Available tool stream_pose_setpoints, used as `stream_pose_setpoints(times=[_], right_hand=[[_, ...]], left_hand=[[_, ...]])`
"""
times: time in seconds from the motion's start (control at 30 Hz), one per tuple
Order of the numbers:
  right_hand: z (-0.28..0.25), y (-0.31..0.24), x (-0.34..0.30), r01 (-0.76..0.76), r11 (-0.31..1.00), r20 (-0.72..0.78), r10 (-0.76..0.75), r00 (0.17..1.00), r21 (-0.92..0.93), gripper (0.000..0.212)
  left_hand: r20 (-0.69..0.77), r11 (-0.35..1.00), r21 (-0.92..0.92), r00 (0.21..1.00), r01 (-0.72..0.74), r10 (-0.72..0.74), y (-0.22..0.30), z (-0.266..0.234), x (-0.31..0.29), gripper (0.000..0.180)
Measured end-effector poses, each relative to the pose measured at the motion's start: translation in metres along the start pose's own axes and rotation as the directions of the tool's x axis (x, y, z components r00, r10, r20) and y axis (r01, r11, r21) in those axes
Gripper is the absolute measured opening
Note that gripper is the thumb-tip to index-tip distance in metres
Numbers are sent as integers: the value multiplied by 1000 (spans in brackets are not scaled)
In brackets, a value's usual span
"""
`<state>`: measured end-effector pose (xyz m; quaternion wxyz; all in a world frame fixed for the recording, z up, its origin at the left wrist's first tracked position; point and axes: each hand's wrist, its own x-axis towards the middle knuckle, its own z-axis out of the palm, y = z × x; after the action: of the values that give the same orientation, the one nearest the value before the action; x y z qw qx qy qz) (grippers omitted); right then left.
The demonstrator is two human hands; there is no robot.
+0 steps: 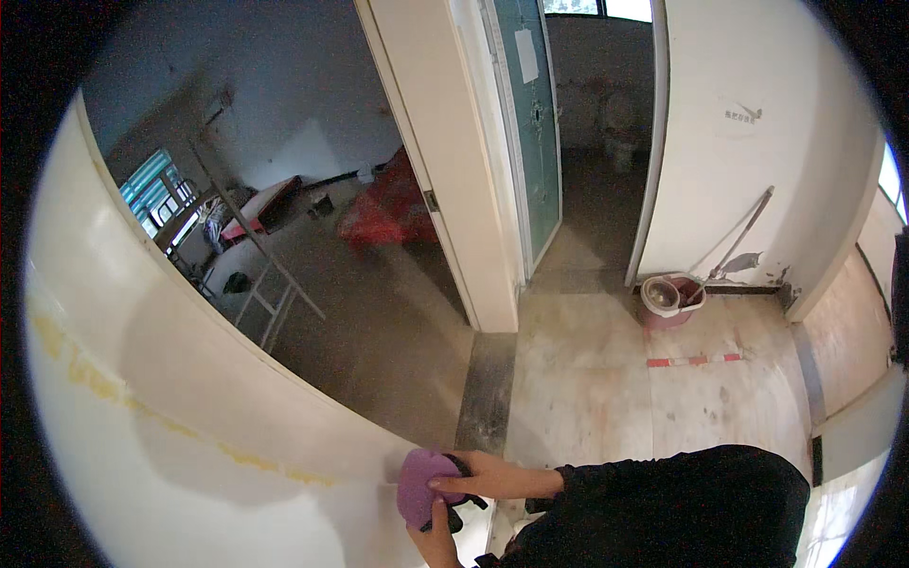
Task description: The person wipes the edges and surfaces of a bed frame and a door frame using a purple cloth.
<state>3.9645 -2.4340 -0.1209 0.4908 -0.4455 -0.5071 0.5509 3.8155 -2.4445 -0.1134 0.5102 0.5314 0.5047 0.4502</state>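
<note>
A purple rounded pad [423, 488] with black parts along its right side is held in both hands, low in the view beside the smooth white wall [237, 511]. My right hand [481, 476] comes in from the right, out of a black sleeve, and its fingers press over the pad's front and upper edge. From below, my left hand [436, 541] grips the lower part, its thumb lying up against the purple face. I cannot tell whether the pad touches the wall. The far side of the pad and several fingers are hidden.
An uneven yellow streak [227, 450] runs along the wall. Left of the door frame [445, 170], a dim room has a metal ladder [270, 284] and red cloth [388, 213]. Ahead stand a green glass door [530, 142] and a pink mop bucket [672, 301]; red-white tape [694, 361] marks the floor.
</note>
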Motion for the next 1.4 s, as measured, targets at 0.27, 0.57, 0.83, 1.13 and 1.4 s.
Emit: stream_pose_setpoints(times=[0.27, 0.57, 0.83, 1.13, 1.4], right_hand=[[5, -30, 7, 102, 994, 78, -100, 992, -27, 56], [3, -9, 0, 50, 998, 18, -50, 999, 34, 51], [-1, -2, 4, -26, 999, -32, 24, 999, -38, 52], [-12, 37, 25, -194, 931, -133, 160, 978, -308, 58], [-15, 84, -9, -269, 890, -236, 191, 953, -369, 62]], left_hand=[[-119, 985, -15, 978, 169, -170, -6, -8, -5, 43], [-105, 996, -48, 991, 78, -83, 6, 3, -12, 40], [-97, 991, 34, 987, 129, -125, 20, 4, -7, 40], [-257, 942, 328, 966, 70, 18, -11, 13, 4, 43], [-213, 801, 557, 970, 220, -117, -57, 18, -19, 47]])
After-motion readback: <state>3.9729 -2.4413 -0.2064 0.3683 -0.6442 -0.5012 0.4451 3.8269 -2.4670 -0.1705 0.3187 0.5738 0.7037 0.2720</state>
